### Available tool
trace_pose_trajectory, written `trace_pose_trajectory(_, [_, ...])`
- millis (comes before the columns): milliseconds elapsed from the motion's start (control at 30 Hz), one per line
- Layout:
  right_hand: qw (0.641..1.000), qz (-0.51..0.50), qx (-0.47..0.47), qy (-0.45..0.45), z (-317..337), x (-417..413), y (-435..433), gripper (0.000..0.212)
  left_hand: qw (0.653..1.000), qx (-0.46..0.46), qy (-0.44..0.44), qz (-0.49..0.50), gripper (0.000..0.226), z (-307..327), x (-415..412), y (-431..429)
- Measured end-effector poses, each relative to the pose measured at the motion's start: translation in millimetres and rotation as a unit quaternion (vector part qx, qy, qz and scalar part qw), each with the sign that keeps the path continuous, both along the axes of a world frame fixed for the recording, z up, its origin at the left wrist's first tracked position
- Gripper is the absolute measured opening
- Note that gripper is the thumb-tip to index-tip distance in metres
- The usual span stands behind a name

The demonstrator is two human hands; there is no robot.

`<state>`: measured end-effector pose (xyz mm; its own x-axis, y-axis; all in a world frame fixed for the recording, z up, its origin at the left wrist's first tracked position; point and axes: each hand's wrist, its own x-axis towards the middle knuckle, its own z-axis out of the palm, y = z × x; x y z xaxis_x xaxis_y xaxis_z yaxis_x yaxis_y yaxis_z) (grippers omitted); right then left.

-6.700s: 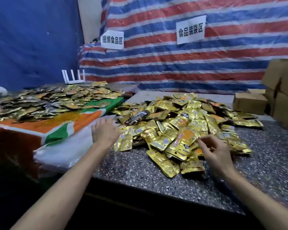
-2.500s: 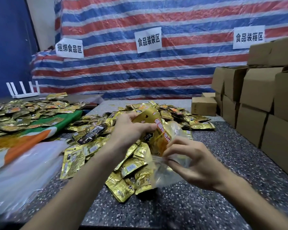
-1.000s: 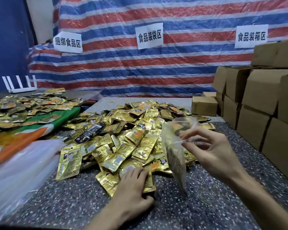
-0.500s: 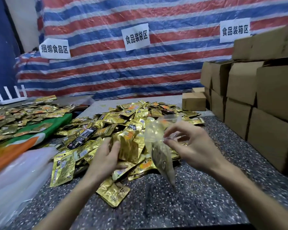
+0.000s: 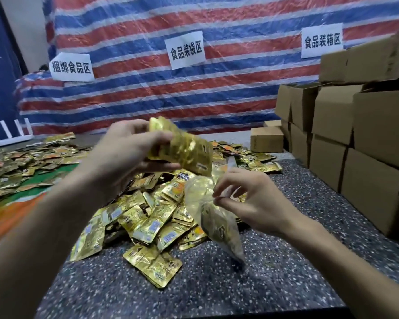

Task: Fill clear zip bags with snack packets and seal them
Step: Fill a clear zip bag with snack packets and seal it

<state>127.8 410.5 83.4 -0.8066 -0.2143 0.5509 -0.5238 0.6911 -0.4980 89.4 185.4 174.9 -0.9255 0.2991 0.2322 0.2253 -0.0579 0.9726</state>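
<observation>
Left hand clamped on gold packets, now lifted off the pile to just above the bag mouth | right hand pinches clear zip bag rim over near counter | I judge drop-in next

Dim, even indoor light; soft shadows, motion blur on the raised hands, wide-angle bending at the edges.

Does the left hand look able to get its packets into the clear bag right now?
Probably yes. The left hand grips gold packets just above the clear zip bag, which the right hand pinches at its top; nothing lies between them. Whether the mouth is open is unclear.
</observation>
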Motion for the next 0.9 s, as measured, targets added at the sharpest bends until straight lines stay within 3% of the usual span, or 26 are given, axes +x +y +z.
trace_pose_trajectory(133, [1.000,0.016,-0.010,0.001,2,2,-3,0.009,0.996,-0.090,-0.015,0.012,0.013,-11,-5,19])
trace_pose_trajectory(333, [0.999,0.019,-0.041,0.026,6,1,-6,0.014,0.934,-0.313,0.124,0.120,0.030,-41,-21,52])
trace_pose_trajectory(433, [0.998,-0.007,-0.038,0.046,3,-1,-9,0.010,0.929,-0.322,0.145,0.111,0.037,-45,-26,70])
trace_pose_trajectory(533, [0.995,-0.052,-0.004,0.079,-4,-1,-5,0.010,0.919,-0.362,0.154,0.014,0.055,-45,-31,73])
trace_pose_trajectory(700, [0.993,-0.058,0.020,0.101,-10,4,-6,0.013,0.881,-0.426,0.188,-0.087,0.026,-48,-43,61])
trace_pose_trajectory(800, [0.993,-0.036,0.012,0.108,-6,3,-9,0.014,0.901,-0.378,0.190,-0.094,0.013,-48,-42,66])
trace_pose_trajectory(900, [0.993,-0.012,-0.054,0.108,0,1,-7,0.012,0.899,-0.377,0.207,-0.079,0.036,-42,-39,70])
